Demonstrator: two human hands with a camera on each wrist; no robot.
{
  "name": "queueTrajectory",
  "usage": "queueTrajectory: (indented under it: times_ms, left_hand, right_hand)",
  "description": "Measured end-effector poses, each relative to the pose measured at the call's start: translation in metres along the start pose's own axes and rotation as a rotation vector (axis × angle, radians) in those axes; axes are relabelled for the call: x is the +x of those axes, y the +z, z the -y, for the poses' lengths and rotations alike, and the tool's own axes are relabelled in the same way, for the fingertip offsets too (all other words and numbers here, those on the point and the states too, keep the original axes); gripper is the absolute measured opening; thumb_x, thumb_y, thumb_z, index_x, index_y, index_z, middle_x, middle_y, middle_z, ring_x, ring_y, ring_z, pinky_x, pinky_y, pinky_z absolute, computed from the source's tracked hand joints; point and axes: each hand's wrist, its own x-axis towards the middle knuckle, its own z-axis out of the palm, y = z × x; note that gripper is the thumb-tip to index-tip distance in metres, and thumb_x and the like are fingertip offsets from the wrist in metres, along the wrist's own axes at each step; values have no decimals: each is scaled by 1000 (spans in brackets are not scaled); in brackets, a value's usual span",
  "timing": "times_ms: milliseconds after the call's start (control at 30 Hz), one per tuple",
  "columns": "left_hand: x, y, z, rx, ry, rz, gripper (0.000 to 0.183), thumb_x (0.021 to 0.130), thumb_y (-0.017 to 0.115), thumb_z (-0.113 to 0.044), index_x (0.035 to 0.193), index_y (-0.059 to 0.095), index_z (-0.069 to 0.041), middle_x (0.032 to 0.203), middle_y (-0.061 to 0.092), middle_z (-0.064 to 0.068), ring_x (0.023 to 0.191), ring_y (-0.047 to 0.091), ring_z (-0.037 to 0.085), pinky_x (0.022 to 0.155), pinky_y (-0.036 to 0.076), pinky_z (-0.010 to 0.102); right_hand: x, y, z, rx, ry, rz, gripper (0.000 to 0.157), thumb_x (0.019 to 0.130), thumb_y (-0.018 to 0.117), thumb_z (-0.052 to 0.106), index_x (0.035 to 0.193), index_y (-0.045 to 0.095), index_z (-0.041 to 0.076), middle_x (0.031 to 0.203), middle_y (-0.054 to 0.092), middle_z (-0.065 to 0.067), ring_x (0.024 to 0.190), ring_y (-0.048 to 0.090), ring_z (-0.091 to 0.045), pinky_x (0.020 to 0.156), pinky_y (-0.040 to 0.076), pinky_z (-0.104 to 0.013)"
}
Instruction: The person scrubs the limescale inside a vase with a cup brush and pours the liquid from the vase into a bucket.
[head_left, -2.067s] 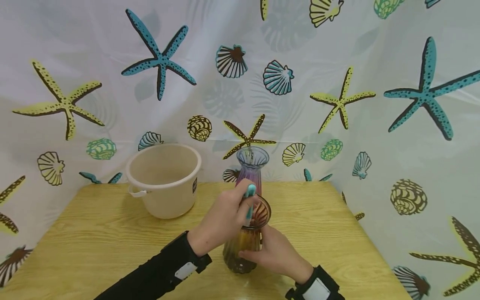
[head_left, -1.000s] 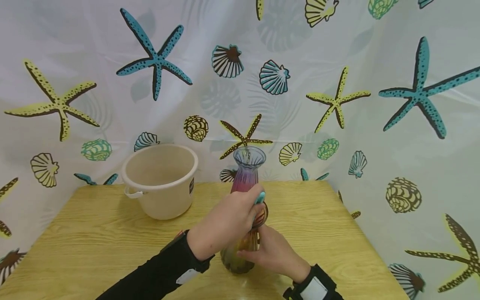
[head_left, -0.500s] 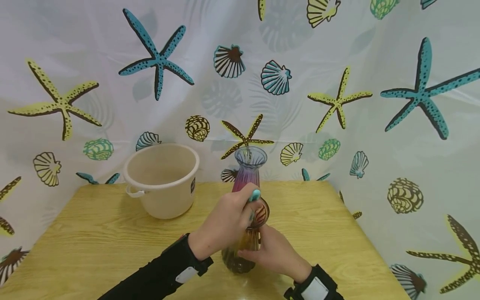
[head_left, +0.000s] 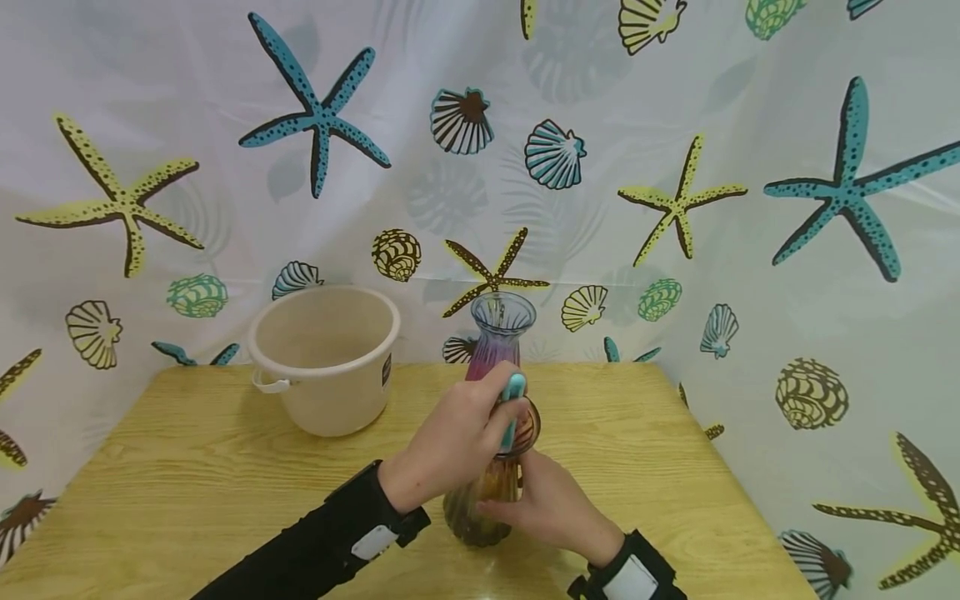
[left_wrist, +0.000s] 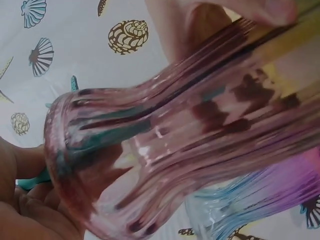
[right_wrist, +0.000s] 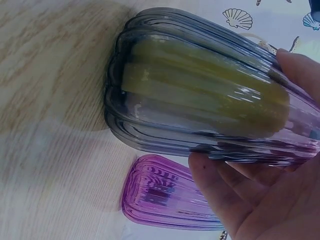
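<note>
My left hand (head_left: 457,433) grips the turquoise handle (head_left: 512,414) of a sponge bottle brush, which goes down through the mouth of a ribbed glass vase (head_left: 480,508). Through the glass, in the right wrist view, the brush's yellow sponge head (right_wrist: 200,85) fills much of the vase's lower body. Fingers and thumb of my right hand (head_left: 551,504) curl round the vase's middle and steady it, base on the table. The left wrist view has the flared reddish mouth of the vase (left_wrist: 95,165) close up, with my left hand (left_wrist: 30,210) beside it.
Right behind stands a second ribbed vase (head_left: 504,321), blue at the rim and purple-pink below, partly hidden by my left hand. A cream bucket (head_left: 337,400) with a side handle sits at the back left of the wooden table (head_left: 225,492). A shell-patterned curtain (head_left: 585,208) encloses the table.
My left hand shifted right with the brush, then back left, and the turquoise handle now shows more and stands more upright. The right hand and the vase keep nearly the same place.
</note>
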Motion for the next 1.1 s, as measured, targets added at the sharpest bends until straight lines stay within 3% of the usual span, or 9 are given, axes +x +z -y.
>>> queueTrajectory:
  times_ms: [167,400,567,700,933,1100]
  left_hand:
    - [1,-5,-6,87,-9,61,8,99,51,-13,95,44,-13,65,47,-3,51,42,5,47,36,19]
    - [0,-11,-18,154,7,145,8,100,49,-13,94,44,-12,68,51,-4,56,47,6,56,44,21]
    - [-5,-6,-17,151,53,96,8,100,49,-11,93,45,-13,69,49,-5,58,47,5,54,44,21]
    - [-8,-2,-11,93,85,36,5,99,50,-10,96,47,-11,71,48,-5,60,46,4,56,45,20]
    - [-8,-1,4,-56,56,-55,8,98,53,-11,96,45,-10,66,43,1,51,41,5,48,36,18]
    - [-4,-3,9,-94,11,-56,7,99,51,-11,97,44,-10,72,55,4,55,49,5,47,39,20]
  right_hand:
    - [1,0,0,-1,4,-1,85,78,70,57,144,29,23,119,56,9,97,55,-8,74,52,-36]
    - [2,0,3,-13,1,-3,88,77,70,57,145,27,22,122,56,8,98,55,-8,76,53,-37]
    - [4,0,3,-9,10,8,89,77,70,58,145,26,23,123,56,6,99,55,-8,77,53,-38]
    - [3,-1,3,-24,19,3,89,76,70,59,145,26,24,121,57,7,94,55,-8,73,52,-36]
    - [1,-1,3,-19,31,1,87,77,70,58,145,27,23,124,55,5,98,54,-8,74,52,-36]
    - [1,0,1,-9,28,-1,87,77,68,60,145,27,24,127,54,4,98,55,-9,73,52,-37]
